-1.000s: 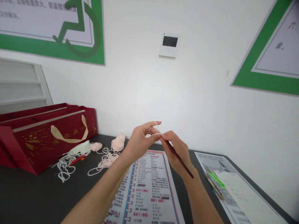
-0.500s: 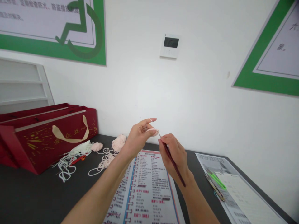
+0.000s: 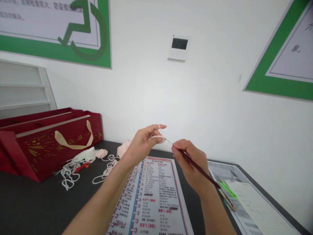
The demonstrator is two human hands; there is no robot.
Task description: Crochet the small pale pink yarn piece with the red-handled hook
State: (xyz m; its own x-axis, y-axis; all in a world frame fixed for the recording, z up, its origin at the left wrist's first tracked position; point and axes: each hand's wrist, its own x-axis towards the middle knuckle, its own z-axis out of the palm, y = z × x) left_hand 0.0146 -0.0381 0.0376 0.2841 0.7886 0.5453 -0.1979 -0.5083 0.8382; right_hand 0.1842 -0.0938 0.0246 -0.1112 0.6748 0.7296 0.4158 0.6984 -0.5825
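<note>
Between the thumb and fingers of my left hand [image 3: 148, 138] is a small pale pink crochet piece [image 3: 159, 139]. A strand of yarn [image 3: 160, 129] runs up from it over my raised index finger. My right hand [image 3: 192, 160] grips a crochet hook [image 3: 199, 168] with a dark red handle, held like a pen. The hook's thin metal shaft points left, and its tip meets the edge of the crochet piece. Too small to tell is whether a loop lies on the tip. Beneath both hands lies a printed pattern sheet [image 3: 156, 189] with a spiral-binding design.
Red gift bags [image 3: 61, 140] stand at the left on the black table [image 3: 36, 202]. Beside them lie white yarn [image 3: 70, 169], a pink yarn ball [image 3: 123, 148] and an orange-red tool [image 3: 83, 166]. Papers [image 3: 259, 202] with green-handled scissors [image 3: 228, 189] are at the right, and a white wall rises behind.
My right hand has moved right and slightly down, and the hook now slants flatter with more of its metal shaft showing. My left hand has barely shifted.
</note>
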